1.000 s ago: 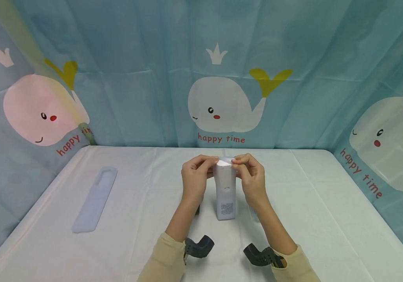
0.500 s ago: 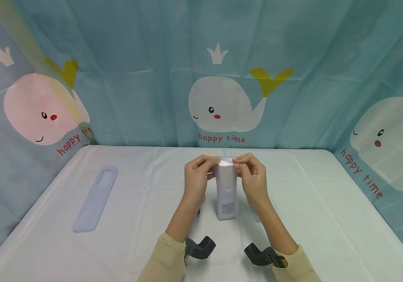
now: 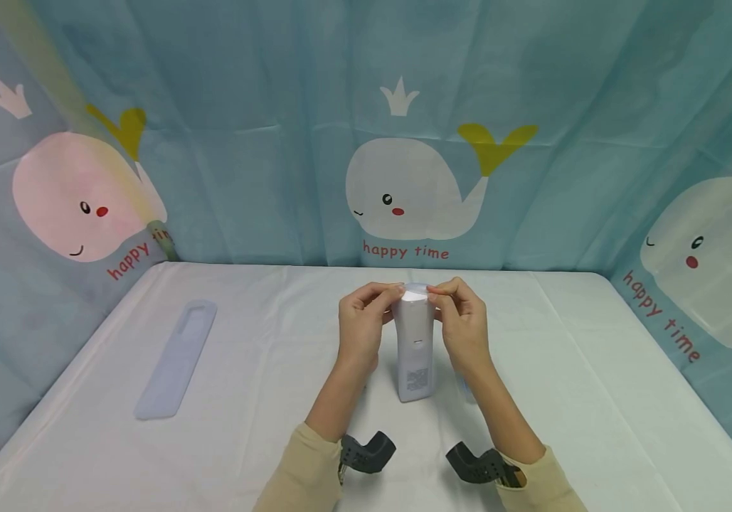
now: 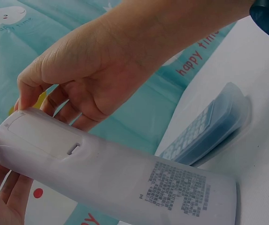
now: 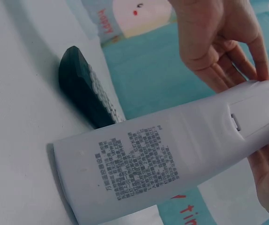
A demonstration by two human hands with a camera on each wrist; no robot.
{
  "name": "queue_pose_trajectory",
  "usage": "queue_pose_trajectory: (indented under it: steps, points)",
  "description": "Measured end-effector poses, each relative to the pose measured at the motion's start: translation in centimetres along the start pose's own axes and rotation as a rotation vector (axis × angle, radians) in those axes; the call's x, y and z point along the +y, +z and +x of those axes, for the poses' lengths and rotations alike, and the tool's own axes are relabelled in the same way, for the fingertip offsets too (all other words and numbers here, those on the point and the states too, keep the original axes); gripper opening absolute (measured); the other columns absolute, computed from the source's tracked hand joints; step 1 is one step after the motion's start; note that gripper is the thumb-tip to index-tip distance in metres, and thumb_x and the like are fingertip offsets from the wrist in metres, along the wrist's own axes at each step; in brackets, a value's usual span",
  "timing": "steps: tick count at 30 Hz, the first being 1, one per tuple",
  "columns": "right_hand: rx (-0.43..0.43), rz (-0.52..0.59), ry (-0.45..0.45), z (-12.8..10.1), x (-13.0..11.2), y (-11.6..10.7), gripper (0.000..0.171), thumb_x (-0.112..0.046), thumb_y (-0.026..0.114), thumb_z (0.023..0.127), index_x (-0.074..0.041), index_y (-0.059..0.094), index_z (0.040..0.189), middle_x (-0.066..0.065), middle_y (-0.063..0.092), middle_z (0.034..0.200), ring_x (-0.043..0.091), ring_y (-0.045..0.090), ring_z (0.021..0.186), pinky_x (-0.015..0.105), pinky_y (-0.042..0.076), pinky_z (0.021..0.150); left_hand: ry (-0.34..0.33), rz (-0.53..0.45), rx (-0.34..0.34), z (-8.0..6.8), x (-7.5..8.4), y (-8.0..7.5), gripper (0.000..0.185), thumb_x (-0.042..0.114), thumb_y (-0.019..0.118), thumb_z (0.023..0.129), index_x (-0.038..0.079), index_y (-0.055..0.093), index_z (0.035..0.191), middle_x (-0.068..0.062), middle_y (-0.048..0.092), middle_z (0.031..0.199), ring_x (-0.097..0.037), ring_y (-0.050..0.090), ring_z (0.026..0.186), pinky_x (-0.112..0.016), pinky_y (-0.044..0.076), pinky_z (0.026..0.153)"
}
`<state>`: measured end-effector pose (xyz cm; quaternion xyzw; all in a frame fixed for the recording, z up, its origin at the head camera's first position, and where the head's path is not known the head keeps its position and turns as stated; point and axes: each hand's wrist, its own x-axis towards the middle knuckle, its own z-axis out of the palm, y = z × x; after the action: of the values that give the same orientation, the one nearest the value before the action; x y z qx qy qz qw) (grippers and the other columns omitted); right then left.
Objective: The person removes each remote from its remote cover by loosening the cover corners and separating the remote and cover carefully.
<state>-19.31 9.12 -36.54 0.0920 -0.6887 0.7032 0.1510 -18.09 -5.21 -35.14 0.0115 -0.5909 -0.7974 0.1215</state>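
Note:
A white remote control (image 3: 414,348) stands on end on the table, its back with a battery cover and printed text facing me. A pale, milky translucent sleeve seems to cover it, with a rim showing at the top. My left hand (image 3: 359,327) pinches the top left edge between thumb and fingers. On the top right edge, my right hand (image 3: 466,327) pinches in the same way. In the left wrist view, a pale blue remote (image 4: 204,129) in a clear cover lies behind. The right wrist view shows a dark remote (image 5: 80,89) with pale buttons.
Flat on the left of the white table (image 3: 263,398) lies an empty pale blue translucent remote sleeve (image 3: 176,359) with a slot near its far end. A blue curtain (image 3: 250,192) printed with whales hangs around the back and sides.
Both hands keep their pinch at the top of the remote. The whole scene has shifted slightly rightward in the head view, and the remote's base looks a little more tilted.

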Motion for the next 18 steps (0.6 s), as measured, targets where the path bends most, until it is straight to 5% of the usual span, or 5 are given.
queue_pose_trajectory:
  steps: [11, 18]
  points:
    - [0.011, 0.047, -0.037, -0.05, -0.29, -0.07, 0.010, 0.006, 0.054, 0.102, 0.015, 0.058, 0.101, -0.008, 0.067, 0.103, 0.012, 0.065, 0.098, 0.022, 0.059, 0.084, 0.050, -0.013, -0.028, -0.05, 0.00, 0.15, 0.017, 0.004, 0.072, 0.097, -0.009, 0.078, 0.108, -0.007, 0.077, 0.101, -0.014, 0.070, 0.094, -0.034, 0.061, 0.094]
    - [0.006, 0.025, -0.062, -0.10, -0.51, -0.12, 0.010, 0.006, 0.056, 0.101, 0.015, 0.059, 0.100, -0.007, 0.067, 0.106, 0.013, 0.067, 0.099, 0.022, 0.059, 0.087, 0.101, 0.043, -0.008, -0.14, -0.01, 0.26, 0.016, 0.005, 0.074, 0.098, -0.004, 0.079, 0.109, -0.010, 0.078, 0.106, -0.014, 0.068, 0.096, -0.028, 0.058, 0.092]
